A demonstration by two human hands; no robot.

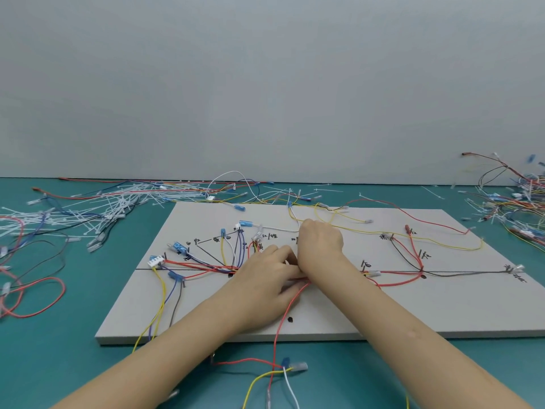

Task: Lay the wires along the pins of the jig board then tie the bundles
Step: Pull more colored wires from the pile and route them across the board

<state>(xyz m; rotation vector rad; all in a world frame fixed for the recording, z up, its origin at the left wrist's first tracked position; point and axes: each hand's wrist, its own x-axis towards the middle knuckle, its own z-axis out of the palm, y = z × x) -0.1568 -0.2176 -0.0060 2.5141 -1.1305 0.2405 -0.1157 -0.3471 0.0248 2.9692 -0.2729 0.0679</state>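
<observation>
A grey jig board (339, 308) lies flat on the teal table, marked with black lines, labels and small pins. Red, yellow, blue and white wires fan out from a bundle (212, 265) on its left half to blue and white connectors. My left hand (265, 278) rests on the board's middle, fingers pinched on the wire bundle. My right hand (320, 246) meets it from the right, fist closed over the same bundle. A red wire (280, 326) runs from between the hands down off the board's near edge.
A heap of white cable ties (97, 208) and loose wires lies at the back left. More wires and ties (519, 202) pile at the right edge. A loose red loop (38, 296) lies left of the board. A grey wall stands behind.
</observation>
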